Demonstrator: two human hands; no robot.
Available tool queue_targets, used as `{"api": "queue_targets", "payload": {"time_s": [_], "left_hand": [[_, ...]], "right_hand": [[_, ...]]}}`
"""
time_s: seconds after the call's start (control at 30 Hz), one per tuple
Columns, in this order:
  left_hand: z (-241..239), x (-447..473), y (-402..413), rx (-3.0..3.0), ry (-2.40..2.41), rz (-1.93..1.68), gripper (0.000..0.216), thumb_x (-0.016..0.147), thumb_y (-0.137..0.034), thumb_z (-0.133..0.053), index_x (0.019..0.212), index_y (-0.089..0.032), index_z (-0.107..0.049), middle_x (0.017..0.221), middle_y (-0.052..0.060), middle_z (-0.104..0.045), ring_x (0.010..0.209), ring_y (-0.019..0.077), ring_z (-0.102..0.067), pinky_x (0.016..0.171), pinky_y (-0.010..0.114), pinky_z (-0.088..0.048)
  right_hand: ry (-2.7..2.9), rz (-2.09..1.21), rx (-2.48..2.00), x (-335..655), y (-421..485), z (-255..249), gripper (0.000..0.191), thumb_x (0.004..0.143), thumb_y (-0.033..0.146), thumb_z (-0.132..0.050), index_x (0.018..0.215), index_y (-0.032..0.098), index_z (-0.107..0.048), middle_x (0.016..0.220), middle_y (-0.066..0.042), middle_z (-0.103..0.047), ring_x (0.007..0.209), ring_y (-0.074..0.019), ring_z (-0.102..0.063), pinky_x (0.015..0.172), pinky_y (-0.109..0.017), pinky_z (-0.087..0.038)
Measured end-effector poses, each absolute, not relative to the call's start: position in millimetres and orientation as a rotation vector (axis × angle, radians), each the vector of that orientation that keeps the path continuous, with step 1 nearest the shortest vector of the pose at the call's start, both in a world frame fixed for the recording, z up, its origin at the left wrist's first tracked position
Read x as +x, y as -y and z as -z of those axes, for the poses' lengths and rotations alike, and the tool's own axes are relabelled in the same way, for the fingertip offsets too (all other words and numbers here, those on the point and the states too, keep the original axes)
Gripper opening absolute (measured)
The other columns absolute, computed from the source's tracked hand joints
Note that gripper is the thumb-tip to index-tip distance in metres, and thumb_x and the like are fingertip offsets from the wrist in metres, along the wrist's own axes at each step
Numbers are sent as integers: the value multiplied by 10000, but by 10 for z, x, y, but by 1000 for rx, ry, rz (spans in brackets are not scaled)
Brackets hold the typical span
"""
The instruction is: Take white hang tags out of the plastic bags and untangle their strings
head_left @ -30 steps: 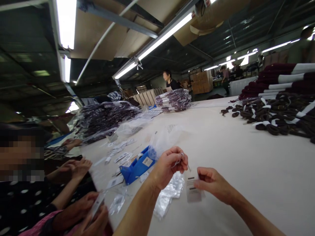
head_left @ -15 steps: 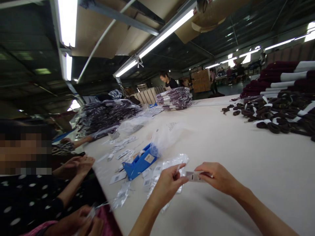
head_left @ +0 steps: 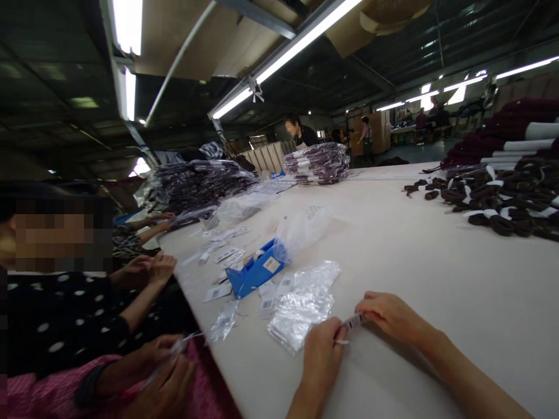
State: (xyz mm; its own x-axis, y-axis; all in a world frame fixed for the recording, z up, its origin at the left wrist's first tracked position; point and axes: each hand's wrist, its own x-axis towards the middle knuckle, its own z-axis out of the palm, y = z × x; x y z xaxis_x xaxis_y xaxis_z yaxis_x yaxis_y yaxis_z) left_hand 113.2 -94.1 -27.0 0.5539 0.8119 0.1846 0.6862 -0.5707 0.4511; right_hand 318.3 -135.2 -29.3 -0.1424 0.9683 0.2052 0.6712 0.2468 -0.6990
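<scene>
Between my two hands is a small white printed label (head_left: 353, 321) with dark marks on it. My left hand (head_left: 324, 352) pinches its near end, and a thin white strip sticks out beside the thumb. The far end sits in the closed fingers of my right hand (head_left: 386, 314). To the left of my hands lies a stack of clear plastic bags (head_left: 301, 305) on the pale table (head_left: 419, 250). Behind the bags stands a blue tape dispenser (head_left: 257, 270).
White printed tags (head_left: 218, 292) lie scattered around the dispenser. Bagged dark garments (head_left: 201, 183) are piled at the far left, more bagged bundles (head_left: 317, 163) at the back. Dark tied cords (head_left: 493, 198) heap up on the right. Co-workers' hands (head_left: 161, 270) work along the left edge.
My left hand has moved right and down, closing around the label's end. The label now tilts, and the bag stack is more exposed. The whole view has shifted slightly.
</scene>
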Motion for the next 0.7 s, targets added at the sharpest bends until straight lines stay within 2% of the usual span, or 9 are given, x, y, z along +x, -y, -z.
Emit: {"api": "queue_targets", "payload": {"time_s": [0.07,0.17,0.23,0.3,0.37,0.43,0.5,0.6,0.7], "left_hand": [[251,1149,975,2565,-1242,-541,297,889,-221,-419,670,-194,-618,668,26,-656,641,173,-590,583,264,-336],[200,1140,1011,2702,-1261,-566,285,893,-162,-393,681,-197,-580,681,35,-653,654,177,-593,586,280,-321],[164,1127,1040,2780,-1274,-575,270,877,-113,-395,691,-199,-570,684,37,-652,655,185,-594,582,294,-312],[147,1127,1084,2848,-1276,-565,241,844,-68,-424,706,-202,-569,689,34,-654,653,193,-596,573,302,-311],[158,1148,1145,2907,-1267,-537,208,813,-49,-466,725,-204,-572,704,26,-658,659,200,-604,569,304,-324],[198,1180,1206,2954,-1259,-499,173,798,-56,-508,741,-205,-575,718,18,-663,668,204,-615,570,303,-344],[251,1206,1251,2982,-1267,-459,141,799,-76,-538,752,-203,-576,726,11,-666,667,203,-623,566,300,-363],[319,1205,1274,2996,-1294,-401,113,806,-92,-562,771,-197,-584,735,7,-670,665,198,-630,564,289,-388],[346,1183,1265,2989,-1316,-353,109,808,-83,-566,801,-186,-602,745,18,-676,679,204,-638,585,284,-413]], "right_hand": [[1765,-619,-1523,3190,1333,289,252,840,154,-491,967,265,-677,980,-23,-631,925,-201,-584,850,-287,-412],[1472,-675,-1614,3205,1307,250,315,905,293,-433,1179,204,-562,1175,-118,-572,1094,-269,-535,929,-391,-417],[1322,-801,-1650,3175,1318,204,444,963,448,-281,1153,142,-541,1085,-177,-615,982,-287,-612,803,-420,-505],[1220,-1081,-1579,3084,1357,165,609,955,580,-166,1044,132,-569,922,-168,-669,806,-264,-674,665,-391,-553],[1035,-1431,-1382,2944,1406,155,594,917,662,-259,951,159,-574,836,-117,-679,749,-235,-684,654,-361,-564],[796,-1597,-1209,2800,1442,183,466,862,647,-460,859,189,-549,766,-49,-651,738,-208,-673,682,-338,-560],[690,-1554,-1175,2693,1453,228,352,820,546,-586,783,203,-518,685,0,-601,695,-184,-651,665,-308,-550],[755,-1513,-1178,2613,1440,286,230,805,416,-589,764,200,-518,660,3,-591,670,-174,-636,649,-284,-538],[858,-1487,-1214,2562,1416,335,163,818,360,-526,820,198,-524,689,-8,-609,656,-173,-636,658,-290,-534]]}}
